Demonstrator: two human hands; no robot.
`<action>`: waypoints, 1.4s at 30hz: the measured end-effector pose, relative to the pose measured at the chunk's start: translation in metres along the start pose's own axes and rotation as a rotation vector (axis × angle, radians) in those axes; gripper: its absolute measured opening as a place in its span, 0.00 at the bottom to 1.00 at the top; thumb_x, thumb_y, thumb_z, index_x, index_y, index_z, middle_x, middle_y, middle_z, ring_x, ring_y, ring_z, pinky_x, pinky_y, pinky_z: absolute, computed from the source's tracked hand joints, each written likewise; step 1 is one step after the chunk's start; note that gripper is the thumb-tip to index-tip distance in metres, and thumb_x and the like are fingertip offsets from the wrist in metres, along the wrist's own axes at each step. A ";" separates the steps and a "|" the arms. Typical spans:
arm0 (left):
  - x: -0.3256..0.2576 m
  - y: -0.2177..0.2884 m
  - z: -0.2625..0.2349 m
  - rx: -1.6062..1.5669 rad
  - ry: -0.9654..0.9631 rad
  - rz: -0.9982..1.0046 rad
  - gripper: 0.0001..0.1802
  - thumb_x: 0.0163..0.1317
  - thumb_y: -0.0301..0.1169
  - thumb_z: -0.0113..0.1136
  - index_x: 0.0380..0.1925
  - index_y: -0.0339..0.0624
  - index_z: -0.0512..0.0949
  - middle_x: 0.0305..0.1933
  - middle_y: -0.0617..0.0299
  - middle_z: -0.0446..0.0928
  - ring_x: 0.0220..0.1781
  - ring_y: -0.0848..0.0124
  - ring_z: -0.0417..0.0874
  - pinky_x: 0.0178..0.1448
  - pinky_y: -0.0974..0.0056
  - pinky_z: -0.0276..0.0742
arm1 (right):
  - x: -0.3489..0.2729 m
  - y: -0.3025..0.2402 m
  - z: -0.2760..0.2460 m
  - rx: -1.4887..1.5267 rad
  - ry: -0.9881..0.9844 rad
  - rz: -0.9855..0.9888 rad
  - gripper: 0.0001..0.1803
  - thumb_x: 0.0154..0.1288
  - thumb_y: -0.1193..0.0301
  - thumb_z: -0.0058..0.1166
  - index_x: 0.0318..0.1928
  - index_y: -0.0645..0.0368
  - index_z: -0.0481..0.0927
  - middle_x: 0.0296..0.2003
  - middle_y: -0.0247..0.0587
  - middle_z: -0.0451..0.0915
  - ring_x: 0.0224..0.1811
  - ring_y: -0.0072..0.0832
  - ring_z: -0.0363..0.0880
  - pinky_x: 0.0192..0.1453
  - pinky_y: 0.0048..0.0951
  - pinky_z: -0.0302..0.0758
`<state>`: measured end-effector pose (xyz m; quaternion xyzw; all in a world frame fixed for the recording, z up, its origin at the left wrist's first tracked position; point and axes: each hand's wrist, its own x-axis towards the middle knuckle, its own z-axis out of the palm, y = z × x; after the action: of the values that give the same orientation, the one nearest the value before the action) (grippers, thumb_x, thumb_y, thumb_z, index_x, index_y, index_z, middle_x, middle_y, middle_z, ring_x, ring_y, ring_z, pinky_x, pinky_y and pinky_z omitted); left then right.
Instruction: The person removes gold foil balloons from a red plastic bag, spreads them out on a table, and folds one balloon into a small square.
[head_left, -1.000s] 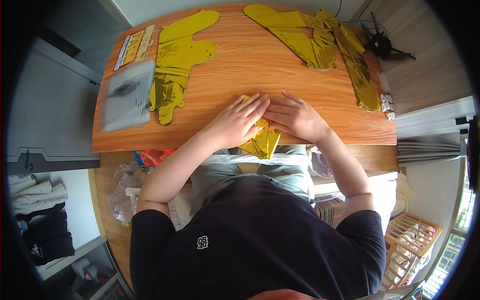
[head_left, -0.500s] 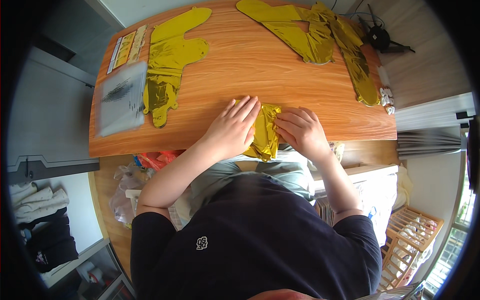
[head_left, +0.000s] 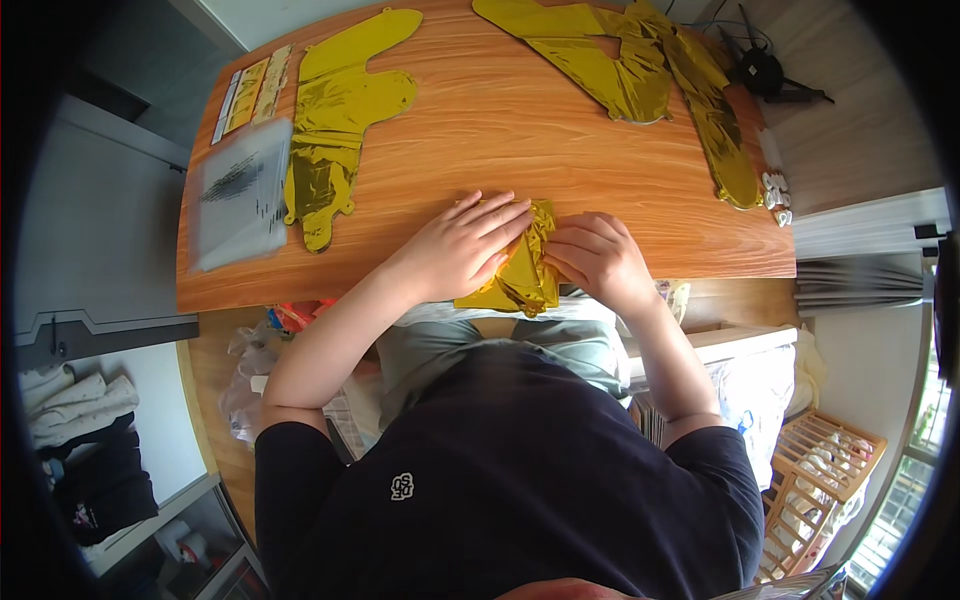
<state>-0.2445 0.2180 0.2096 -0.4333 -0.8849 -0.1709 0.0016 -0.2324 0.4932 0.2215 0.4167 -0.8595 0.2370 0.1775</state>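
A folded gold foil balloon [head_left: 524,278] lies crinkled at the table's near edge, its lower end slightly over that edge. My left hand [head_left: 448,252] rests flat on its left part, fingers stretched out and pointing up and to the right, covering much of it. With bent fingers, my right hand [head_left: 604,262] pinches the balloon's right edge; the fingertips partly hide the grip. An uncreased flat gold foil balloon [head_left: 345,105] is spread on the left of the table. Two more flat pieces, a gold foil balloon [head_left: 630,85] and a long strip-like one [head_left: 722,130], lie at the far right.
Clear plastic sleeves [head_left: 240,205] and a printed card strip [head_left: 250,95] sit at the table's left. Small white pieces [head_left: 777,197] lie by the right edge, near a black device with cables [head_left: 758,72]. A wooden rack [head_left: 820,470] stands on the floor at right.
My left hand has shifted slightly right over the folded balloon, and more gold foil shows below its palm. My right hand has moved slightly left, still at the balloon's right edge.
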 end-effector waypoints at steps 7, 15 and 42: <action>-0.001 0.000 0.000 -0.005 0.009 0.013 0.32 0.76 0.37 0.55 0.77 0.41 0.65 0.82 0.56 0.64 0.84 0.58 0.61 0.85 0.46 0.56 | 0.002 -0.009 -0.007 -0.027 -0.056 0.021 0.13 0.60 0.67 0.71 0.45 0.52 0.88 0.47 0.31 0.87 0.57 0.32 0.83 0.64 0.42 0.78; -0.001 -0.004 0.004 0.039 0.036 0.029 0.31 0.77 0.40 0.55 0.76 0.41 0.67 0.81 0.57 0.65 0.83 0.60 0.63 0.84 0.47 0.60 | -0.015 -0.036 -0.006 0.079 -0.073 -0.011 0.23 0.56 0.78 0.67 0.55 0.53 0.86 0.55 0.37 0.85 0.57 0.39 0.84 0.59 0.41 0.80; 0.001 0.002 0.006 0.007 0.066 -0.074 0.30 0.77 0.35 0.54 0.76 0.43 0.66 0.81 0.57 0.64 0.84 0.57 0.61 0.84 0.44 0.59 | 0.025 -0.034 0.010 0.304 -0.053 0.318 0.07 0.68 0.75 0.63 0.44 0.60 0.82 0.35 0.47 0.81 0.40 0.48 0.80 0.48 0.44 0.77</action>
<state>-0.2429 0.2215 0.2043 -0.3945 -0.9004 -0.1818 0.0259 -0.2210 0.4537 0.2348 0.3038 -0.8732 0.3777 0.0504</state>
